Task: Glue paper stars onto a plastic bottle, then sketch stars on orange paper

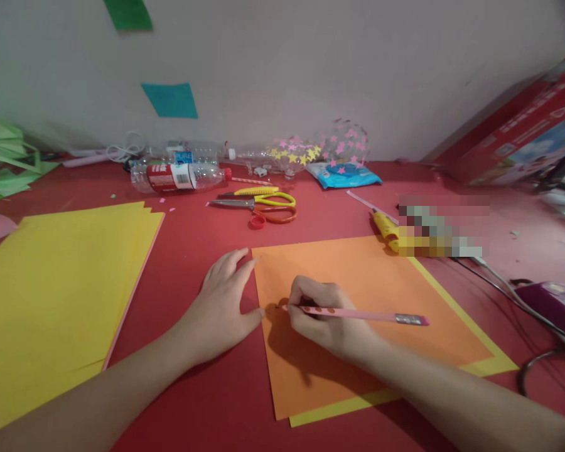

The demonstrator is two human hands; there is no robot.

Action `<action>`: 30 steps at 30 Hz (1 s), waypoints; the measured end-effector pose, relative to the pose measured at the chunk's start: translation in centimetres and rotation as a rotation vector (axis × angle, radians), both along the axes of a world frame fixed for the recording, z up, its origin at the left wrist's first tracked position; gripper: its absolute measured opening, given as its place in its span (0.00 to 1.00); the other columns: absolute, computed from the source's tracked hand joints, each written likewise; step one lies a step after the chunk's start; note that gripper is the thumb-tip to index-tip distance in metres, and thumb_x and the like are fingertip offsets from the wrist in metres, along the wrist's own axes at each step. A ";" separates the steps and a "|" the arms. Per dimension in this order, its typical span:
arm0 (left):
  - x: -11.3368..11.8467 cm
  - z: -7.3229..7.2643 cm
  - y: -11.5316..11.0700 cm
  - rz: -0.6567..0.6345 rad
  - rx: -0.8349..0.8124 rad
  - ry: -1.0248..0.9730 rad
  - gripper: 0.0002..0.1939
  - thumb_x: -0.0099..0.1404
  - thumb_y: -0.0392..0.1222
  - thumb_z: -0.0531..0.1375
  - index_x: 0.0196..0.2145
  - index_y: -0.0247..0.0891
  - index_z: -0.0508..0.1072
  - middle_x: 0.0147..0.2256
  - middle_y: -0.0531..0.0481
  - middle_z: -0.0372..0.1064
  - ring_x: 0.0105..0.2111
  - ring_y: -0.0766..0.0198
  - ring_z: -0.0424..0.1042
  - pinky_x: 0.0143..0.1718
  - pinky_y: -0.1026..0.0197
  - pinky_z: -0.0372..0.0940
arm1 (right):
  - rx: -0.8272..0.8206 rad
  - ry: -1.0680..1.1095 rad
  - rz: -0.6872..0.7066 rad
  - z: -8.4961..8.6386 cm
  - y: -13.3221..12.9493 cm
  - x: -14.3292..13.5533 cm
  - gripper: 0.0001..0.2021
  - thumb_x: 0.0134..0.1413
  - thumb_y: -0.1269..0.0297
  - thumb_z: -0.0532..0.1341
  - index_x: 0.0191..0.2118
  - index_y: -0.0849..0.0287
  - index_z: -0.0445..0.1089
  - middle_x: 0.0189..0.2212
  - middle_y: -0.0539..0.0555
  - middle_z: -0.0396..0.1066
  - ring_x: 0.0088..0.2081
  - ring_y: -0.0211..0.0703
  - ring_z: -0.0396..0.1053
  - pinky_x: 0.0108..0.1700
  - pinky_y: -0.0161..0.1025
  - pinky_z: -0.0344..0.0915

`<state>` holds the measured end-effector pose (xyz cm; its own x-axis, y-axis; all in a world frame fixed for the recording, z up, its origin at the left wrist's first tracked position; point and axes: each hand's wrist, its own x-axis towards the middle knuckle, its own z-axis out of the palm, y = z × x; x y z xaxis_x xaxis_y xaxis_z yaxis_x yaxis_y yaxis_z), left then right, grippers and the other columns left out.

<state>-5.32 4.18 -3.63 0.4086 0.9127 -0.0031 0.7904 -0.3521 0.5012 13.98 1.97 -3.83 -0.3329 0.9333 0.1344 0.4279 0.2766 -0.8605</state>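
An orange sheet of paper [358, 263] lies flat with a yellow sheet [492, 366] partly showing from under it. My right hand [329, 317] is closed round a pink pencil [367, 314], its tip at the left part of the orange sheet and its eraser pointing right. At the sheet's left edge rests my left hand [228, 301], fingers apart, with the thumb just over the edge and nothing held.
Yellow sheets [61, 282] are stacked at the left. Scissors [263, 204], a red-capped bottle [179, 177] and a blue packet [346, 176] lie behind. On the right are a yellow glue gun [386, 231], cables and a purple object [553, 304].
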 end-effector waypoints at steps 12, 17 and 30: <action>-0.1 0.2 -0.2 0.003 -0.026 0.033 0.34 0.58 0.44 0.57 0.60 0.31 0.58 0.65 0.33 0.47 0.66 0.45 0.45 0.63 0.40 0.49 | 0.003 -0.020 -0.001 -0.1 0.0 0.1 0.07 0.43 0.73 0.53 0.22 0.57 0.54 0.15 0.43 0.54 0.18 0.30 0.48 0.19 0.29 0.46; 0.0 0.1 -0.1 0.009 -0.008 0.014 0.33 0.56 0.43 0.58 0.59 0.32 0.60 0.64 0.34 0.49 0.65 0.45 0.46 0.63 0.41 0.48 | -0.003 0.018 0.083 -0.2 -0.1 0.1 0.07 0.44 0.74 0.53 0.23 0.56 0.54 0.16 0.42 0.53 0.18 0.29 0.48 0.20 0.29 0.47; 0.0 0.0 -0.1 0.002 0.007 0.024 0.33 0.56 0.42 0.58 0.59 0.34 0.59 0.64 0.34 0.49 0.65 0.45 0.46 0.63 0.41 0.50 | 0.024 -0.016 0.171 -0.3 -0.1 0.0 0.07 0.42 0.76 0.53 0.24 0.56 0.55 0.16 0.42 0.54 0.18 0.29 0.49 0.20 0.28 0.48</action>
